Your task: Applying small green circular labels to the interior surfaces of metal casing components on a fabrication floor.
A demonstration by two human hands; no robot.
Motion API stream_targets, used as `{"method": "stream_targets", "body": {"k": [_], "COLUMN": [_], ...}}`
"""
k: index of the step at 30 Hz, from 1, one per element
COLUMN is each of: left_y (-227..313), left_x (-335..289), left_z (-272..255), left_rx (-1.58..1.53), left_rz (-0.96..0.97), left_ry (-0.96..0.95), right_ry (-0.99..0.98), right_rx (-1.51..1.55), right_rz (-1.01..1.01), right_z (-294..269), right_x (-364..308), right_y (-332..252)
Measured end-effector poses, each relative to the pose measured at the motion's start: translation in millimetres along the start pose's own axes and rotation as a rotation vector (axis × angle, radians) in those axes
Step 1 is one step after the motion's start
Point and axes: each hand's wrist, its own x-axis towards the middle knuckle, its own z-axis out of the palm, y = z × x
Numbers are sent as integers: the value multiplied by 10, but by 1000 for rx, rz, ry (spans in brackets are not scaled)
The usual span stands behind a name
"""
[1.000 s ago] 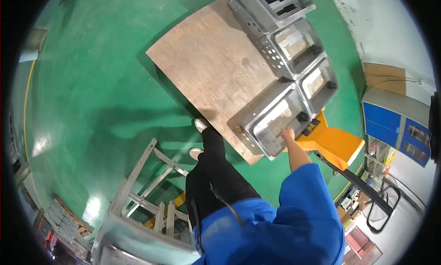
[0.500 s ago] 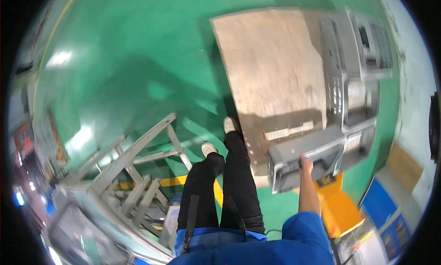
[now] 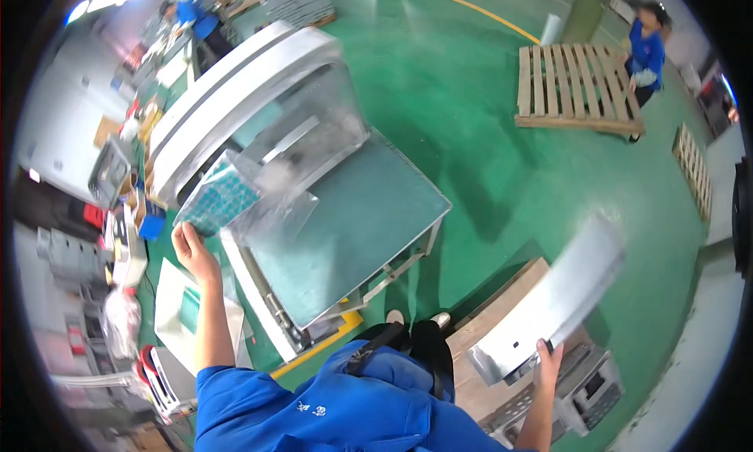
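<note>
I am watching two bare hands working around a green-topped table (image 3: 349,252). At the table's left, the left hand (image 3: 194,254) is pinching the corner of a clear plastic sheet with blue-green dots (image 3: 223,197), which is hanging near a big white curved frame (image 3: 245,99) on the table. To the table's right, the right hand (image 3: 548,361) is gripping the near edge of a long silver metal casing (image 3: 549,295); I cannot tell how the fingers underneath are curling. The casing's far end is looking blurry. A wooden board (image 3: 474,389) is lying below it, also right of the table. Far past the table, on its right, a person in blue (image 3: 646,50) is standing beside a wooden pallet (image 3: 580,125).
</note>
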Motion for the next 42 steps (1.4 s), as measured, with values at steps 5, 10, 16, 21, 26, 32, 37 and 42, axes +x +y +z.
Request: {"method": "stream_targets", "body": {"k": [5,10,16,21,26,32,37,42], "left_y": [283,436,717,736,757,654,584,312], "left_x": [97,87,-306,-582,-912,-870,-728,-452], "left_z": [-600,-1492,-1786,-1440,-896,44,672,1060], "left_rx": [-132,-294,1,238,30,129,115,107], "left_rz": [133,78,50,11,-114,-257,-442,-421], "left_ry": [202,461,552,582,569,390,115,-59], "right_ry": [-255,-761,-1443,-1624,-1718,-1889,-1502,-1433], "right_rx": [-734,-1193,-1186,-1052,-1121,-1207,-460,-330], "right_rz": [-511,-1043,-1327,-1400,-1477,-1109,-812,-1213], "right_z": [886,1423,2482,3109,3386,3604,4564,5356], "right_x": [-517,-687,-449,-83,501,779,704,358], "right_y": [-1173,-1567,-1645,-1298,-1090,-1215,-2121,-2554]}}
